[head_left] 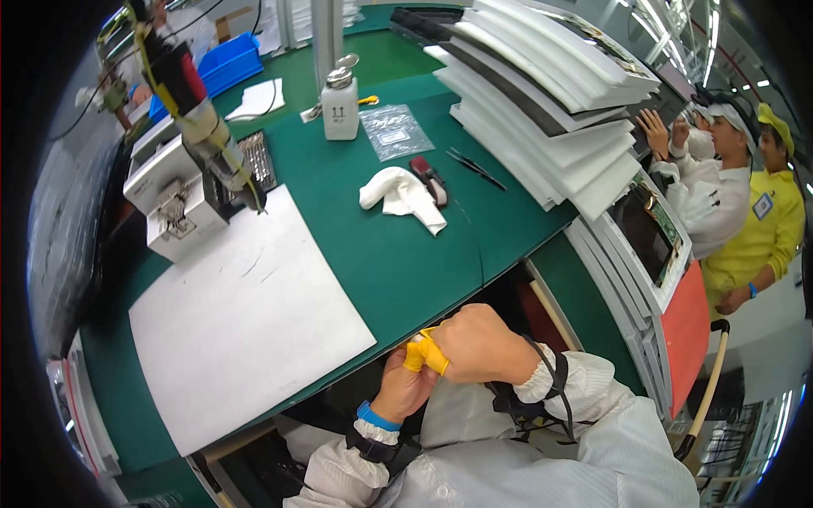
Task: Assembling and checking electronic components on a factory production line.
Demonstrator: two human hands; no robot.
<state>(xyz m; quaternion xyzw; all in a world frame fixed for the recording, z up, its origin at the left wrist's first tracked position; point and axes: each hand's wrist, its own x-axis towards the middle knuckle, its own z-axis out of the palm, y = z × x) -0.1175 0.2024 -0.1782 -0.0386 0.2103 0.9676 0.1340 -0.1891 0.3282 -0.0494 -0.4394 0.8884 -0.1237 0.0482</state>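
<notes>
Just off the near table edge, my left hand [405,388] and my right hand [484,345] meet in front of my body. Stretchy yellow finger cots [430,353] show where the fingertips come together. My right hand is closed, its fingers pinching at this yellow rubber. Below it, my left hand turns its palm partly up with the fingers drawn together; their tips are partly covered, so what they hold is hidden. A blue band [378,417] circles my left wrist, and dark straps cross both sleeves.
On the green table [356,262] lie a white sheet [246,313], a white cloth [405,196], a dark red-handled brush [428,179], tweezers [477,168] and a plastic bag [395,133]. A pump bottle [340,110] stands behind. Foam sheets [542,118] pile up right; a hanging screwdriver [207,135] is left. Co-workers stand far right.
</notes>
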